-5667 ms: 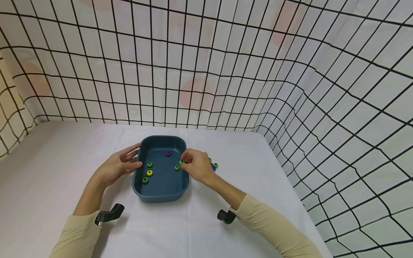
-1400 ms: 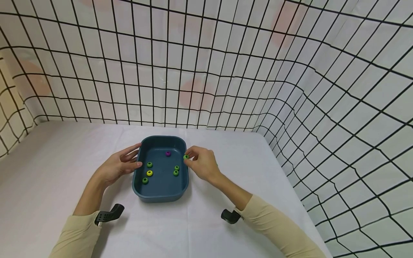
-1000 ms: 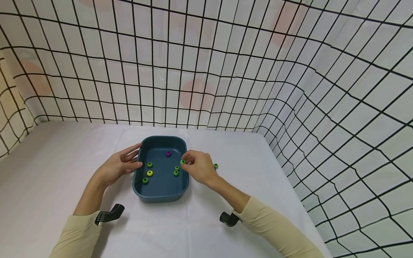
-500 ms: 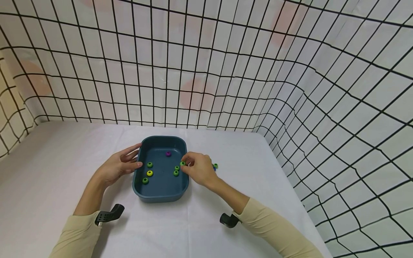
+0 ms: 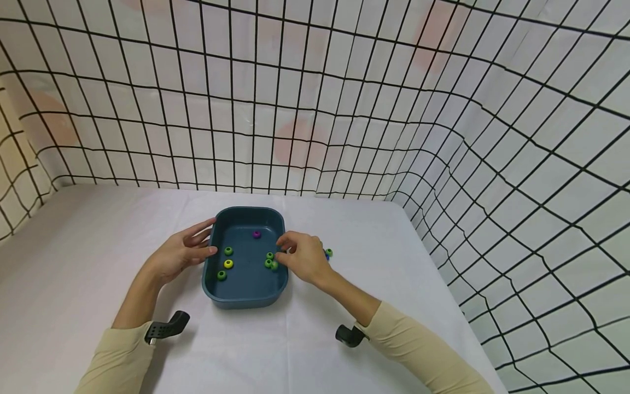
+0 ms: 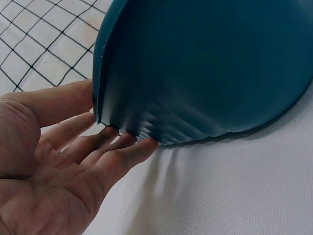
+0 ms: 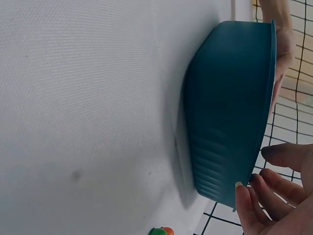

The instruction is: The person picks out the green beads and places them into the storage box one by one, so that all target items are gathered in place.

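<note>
A dark teal tray (image 5: 245,284) stands between my hands in the head view. On its floor lie a purple bead (image 5: 256,234), a yellow bead (image 5: 228,264) and several green beads (image 5: 221,275), one green bead (image 5: 274,266) just below my right fingertips. My right hand (image 5: 304,256) is over the tray's right rim, thumb and fingers apart, nothing between them. My left hand (image 5: 178,250) steadies the tray's left side: in the left wrist view its extended fingers (image 6: 132,152) touch the ribbed outer wall and its thumb meets the rim.
Right of the tray, partly behind my right hand, loose beads lie on the white cloth, among them a green bead (image 5: 329,252). The right wrist view shows an orange bead (image 7: 168,230) at its bottom edge. A black grid net (image 5: 315,137) rises behind the table.
My right hand has let go of a green bead, which has dropped into the tray beside two other green ones. Earlier it brought another green bead there. My left hand has stayed put.
</note>
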Motion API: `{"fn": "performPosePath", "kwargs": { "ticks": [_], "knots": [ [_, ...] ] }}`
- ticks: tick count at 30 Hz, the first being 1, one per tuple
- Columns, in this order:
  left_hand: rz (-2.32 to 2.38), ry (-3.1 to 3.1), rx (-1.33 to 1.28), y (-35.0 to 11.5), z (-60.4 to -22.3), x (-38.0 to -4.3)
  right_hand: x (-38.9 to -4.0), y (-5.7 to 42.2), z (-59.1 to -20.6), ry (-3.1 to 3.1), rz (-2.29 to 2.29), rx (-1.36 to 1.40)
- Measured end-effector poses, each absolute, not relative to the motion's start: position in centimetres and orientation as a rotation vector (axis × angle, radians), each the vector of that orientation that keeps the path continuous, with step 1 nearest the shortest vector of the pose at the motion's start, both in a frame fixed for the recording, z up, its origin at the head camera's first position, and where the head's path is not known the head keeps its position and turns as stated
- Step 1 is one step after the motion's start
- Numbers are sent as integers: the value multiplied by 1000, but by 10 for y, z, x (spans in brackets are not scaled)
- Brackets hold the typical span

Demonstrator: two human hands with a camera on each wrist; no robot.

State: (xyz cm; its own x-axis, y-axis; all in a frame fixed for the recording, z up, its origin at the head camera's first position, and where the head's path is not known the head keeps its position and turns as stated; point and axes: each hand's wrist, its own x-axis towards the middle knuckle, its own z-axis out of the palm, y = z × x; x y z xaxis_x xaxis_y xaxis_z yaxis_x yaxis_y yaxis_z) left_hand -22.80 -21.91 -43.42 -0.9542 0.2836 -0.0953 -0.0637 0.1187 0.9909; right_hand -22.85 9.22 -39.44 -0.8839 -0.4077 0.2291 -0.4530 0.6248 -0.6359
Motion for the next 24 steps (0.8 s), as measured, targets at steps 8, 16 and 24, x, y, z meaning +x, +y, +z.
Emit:
{"fn": "performPosePath", "kwargs": {
  "ticks": [8,16,24],
  "knots": [
    [1916,2140,217,-219,-433,-227,-228,92,-393,-2791,1106,727],
    [1908,2144,217,-219,-433,-227,-229,91,-393,-2785,1109,722],
    [1904,2148,214,-218,-433,-227,-231,98,-391,-2754,1098,678]
  ]
}}
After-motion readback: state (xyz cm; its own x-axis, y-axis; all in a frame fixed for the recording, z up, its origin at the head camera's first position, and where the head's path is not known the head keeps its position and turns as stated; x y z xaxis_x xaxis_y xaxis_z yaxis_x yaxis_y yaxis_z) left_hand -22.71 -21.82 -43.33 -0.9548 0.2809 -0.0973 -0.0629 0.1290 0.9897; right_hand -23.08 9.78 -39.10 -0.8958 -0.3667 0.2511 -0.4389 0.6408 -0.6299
